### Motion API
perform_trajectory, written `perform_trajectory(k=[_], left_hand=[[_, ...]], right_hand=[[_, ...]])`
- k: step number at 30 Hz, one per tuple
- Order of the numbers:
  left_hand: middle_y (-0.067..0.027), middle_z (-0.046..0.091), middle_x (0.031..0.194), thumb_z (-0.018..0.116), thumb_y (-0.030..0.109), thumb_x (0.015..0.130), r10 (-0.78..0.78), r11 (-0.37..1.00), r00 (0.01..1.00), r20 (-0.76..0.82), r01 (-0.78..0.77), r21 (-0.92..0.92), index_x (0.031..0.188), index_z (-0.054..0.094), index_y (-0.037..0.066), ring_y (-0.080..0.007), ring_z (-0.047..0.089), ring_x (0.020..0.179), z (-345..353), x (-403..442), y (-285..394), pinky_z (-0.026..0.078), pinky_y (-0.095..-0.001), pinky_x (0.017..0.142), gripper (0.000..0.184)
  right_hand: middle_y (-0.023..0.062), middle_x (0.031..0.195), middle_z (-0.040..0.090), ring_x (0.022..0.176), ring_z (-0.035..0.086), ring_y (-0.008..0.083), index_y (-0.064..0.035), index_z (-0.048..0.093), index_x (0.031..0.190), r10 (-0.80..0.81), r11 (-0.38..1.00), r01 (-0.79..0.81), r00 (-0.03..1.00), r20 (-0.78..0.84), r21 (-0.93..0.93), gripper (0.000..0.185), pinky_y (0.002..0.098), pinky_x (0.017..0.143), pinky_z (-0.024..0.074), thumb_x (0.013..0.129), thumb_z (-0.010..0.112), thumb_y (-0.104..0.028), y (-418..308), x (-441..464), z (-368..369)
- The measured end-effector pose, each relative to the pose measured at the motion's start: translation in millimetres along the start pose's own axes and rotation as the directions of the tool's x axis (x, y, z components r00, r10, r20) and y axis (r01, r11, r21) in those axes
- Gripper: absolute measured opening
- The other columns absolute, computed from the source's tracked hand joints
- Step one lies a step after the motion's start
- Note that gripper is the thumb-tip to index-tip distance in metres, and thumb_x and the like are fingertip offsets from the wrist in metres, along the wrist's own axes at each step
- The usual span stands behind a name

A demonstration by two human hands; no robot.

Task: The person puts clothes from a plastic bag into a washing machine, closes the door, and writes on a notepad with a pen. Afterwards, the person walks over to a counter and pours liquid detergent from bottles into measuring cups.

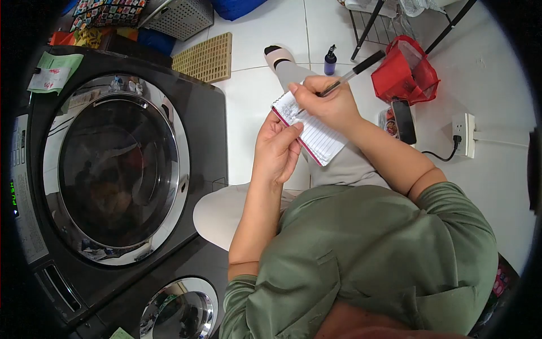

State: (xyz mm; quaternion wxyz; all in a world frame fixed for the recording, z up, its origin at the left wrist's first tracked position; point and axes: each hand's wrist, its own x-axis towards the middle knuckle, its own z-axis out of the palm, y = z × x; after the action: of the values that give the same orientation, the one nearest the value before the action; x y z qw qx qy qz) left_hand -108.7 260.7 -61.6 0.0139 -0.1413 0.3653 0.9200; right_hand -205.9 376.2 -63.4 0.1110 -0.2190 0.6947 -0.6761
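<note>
A small lined notepad [320,139] with a dark pink edge rests over my leg, tilted toward me. My left hand [276,144] grips its left side, thumb on top and fingers underneath. In my right hand [330,104] is a clear pen [351,75] with a black cap on its rear end. The pen's tip is down near the upper part of the page, where handwriting shows; my right fingers hide part of that writing.
Front-loading washing machine [118,169] stands at left. A red bag [402,70], a phone [403,121], and a dark purple bottle [330,60] are on the right side. Beige plastic grate [204,58] lies on white tiles. A plug sits in the wall outlet [463,135].
</note>
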Motion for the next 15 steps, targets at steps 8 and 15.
perform_trajectory(k=[8, 15], left_hand=[[-0.0143, 0.057, 0.120, 0.047, -0.011, 0.087, -0.001, 1.000, 1.000, 0.001, 0.001, -0.015, 0.127, 0.044, -0.004, -0.0210, 0.058, 0.110, 0.0, 0.8, 0.0, 0.047, -0.0362, 0.097, 0.041], [-0.0138, 0.057, 0.121, 0.045, -0.010, 0.088, -0.015, 1.000, 1.000, 0.028, 0.016, -0.012, 0.130, 0.042, -0.004, -0.0200, 0.058, 0.112, 0.2, 0.7, 0.4, 0.047, -0.0347, 0.098, 0.043]], right_hand=[[-0.0048, 0.051, 0.036, 0.051, 0.030, 0.0038, -0.0034, 0.042, 0.053, -0.088, 0.995, 0.090, 0.995, 0.039, -0.051, 0.043, 0.0269, 0.045, 0.0230, 0.087, 0.066, -0.015, -0.7, -0.1, -0.9], [-0.0060, 0.051, 0.035, 0.051, 0.030, 0.0037, -0.0036, 0.042, 0.054, -0.014, 1.000, 0.014, 1.000, 0.020, 0.002, 0.042, 0.0269, 0.045, 0.0232, 0.087, 0.065, -0.017, -0.2, -0.4, -2.4]])
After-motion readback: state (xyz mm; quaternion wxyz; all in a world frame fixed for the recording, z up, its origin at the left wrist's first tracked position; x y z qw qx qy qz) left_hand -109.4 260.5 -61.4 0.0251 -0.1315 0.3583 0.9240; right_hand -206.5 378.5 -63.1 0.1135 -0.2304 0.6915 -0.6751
